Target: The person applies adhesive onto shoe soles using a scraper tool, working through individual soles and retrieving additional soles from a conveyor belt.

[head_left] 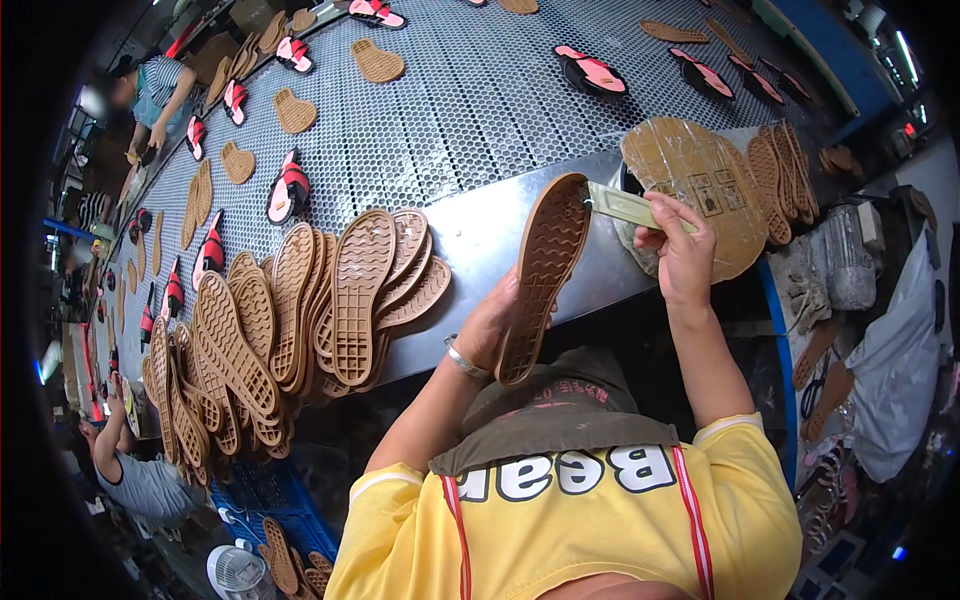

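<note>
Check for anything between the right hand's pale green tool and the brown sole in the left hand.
Nothing visible: the pale green tool overlaps the upper edge of the brown sole in this view. Whether they touch is unclear.

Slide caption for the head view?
Left hand holds a brown sole; right hand holds a pale-green tool at the sole's upper edge.

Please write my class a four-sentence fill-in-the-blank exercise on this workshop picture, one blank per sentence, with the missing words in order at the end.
1. The left grip holds a brown shoe ____.
2. The right grip holds a flat handle that is pale ____.
3. The shirt under the red-and-white straps is ____.
4. A metal bracelet is worn on the ____ side.

Missing words: sole; green; yellow; left.
</note>
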Available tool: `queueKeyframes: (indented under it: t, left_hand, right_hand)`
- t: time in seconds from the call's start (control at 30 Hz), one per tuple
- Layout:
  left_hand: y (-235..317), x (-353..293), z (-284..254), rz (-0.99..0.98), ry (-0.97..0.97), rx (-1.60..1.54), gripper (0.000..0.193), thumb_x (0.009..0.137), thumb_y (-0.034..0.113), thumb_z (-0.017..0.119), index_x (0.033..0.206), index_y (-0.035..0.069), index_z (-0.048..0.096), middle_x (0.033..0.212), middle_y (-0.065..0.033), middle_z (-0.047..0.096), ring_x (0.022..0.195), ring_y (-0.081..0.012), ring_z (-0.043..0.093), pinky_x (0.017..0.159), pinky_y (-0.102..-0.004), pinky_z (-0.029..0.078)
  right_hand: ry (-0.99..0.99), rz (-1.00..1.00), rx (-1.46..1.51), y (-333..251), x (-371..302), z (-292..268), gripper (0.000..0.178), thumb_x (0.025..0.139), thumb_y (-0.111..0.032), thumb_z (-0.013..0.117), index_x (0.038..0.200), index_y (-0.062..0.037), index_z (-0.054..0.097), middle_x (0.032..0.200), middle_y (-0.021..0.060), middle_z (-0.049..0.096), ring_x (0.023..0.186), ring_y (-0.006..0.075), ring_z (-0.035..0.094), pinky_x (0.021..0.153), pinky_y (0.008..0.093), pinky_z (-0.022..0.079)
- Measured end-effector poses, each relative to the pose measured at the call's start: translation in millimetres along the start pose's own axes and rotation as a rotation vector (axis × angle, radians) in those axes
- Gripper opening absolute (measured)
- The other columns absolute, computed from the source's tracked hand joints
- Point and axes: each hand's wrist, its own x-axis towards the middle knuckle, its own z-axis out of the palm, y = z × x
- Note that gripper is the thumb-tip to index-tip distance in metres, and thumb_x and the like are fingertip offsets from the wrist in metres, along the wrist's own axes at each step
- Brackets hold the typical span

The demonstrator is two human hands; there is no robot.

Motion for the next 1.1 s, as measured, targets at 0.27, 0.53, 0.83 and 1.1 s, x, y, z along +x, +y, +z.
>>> queueKeyframes:
  t: [0.27,0.53,0.83,1.1]
  left_hand:
    - [3,7,-8,-0.026,-0.043,0.127,0.069,0.086,0.041,0.057,0.14,0.009,0.031,0.111,-0.0048,0.054,0.088,-0.0135,0.055,0.072,-0.028,0.049]
    - [16,19,-11,0.03,0.006,0.09,0.062,0.089,0.054,0.044,0.135,0.011,0.036,0.108,-0.0087,0.059,0.079,-0.0131,0.06,0.061,-0.0243,0.053]
    - [20,35,-28,-0.052,0.171,-0.135,0.056,0.094,0.052,0.031,0.131,0.012,0.041,0.105,-0.0098,0.06,0.08,-0.0172,0.062,0.066,-0.0296,0.054]
    - [34,58,-53,0.023,-0.033,-0.11,0.053,0.096,0.045,0.031,0.131,0.006,0.042,0.11,-0.0221,0.059,0.08,-0.0186,0.064,0.06,-0.0281,0.057]
  right_hand:
    - [-0.074,-0.094,-0.095,-1,-13,28,0.02,0.09,-0.011,0.057,0.1,0.005,0.063,0.078,0.0077,0.063,0.061,0.0109,0.06,0.056,0.0233,0.052]
    - [-0.274,-0.139,-0.209,11,-32,45,0.018,0.09,-0.007,0.055,0.1,0.0059,0.062,0.085,0.0068,0.061,0.065,0.011,0.059,0.06,0.0229,0.05]
    - [-0.405,-0.116,-0.219,26,-62,57,0.016,0.09,-0.004,0.053,0.099,0.0065,0.061,0.081,0.005,0.056,0.066,0.0102,0.057,0.059,0.0214,0.048]
    - [-0.5,-0.358,-0.436,28,-89,65,0.012,0.086,0.001,0.054,0.097,0.0046,0.059,0.075,0.0105,0.056,0.061,0.0167,0.058,0.055,0.0262,0.046]
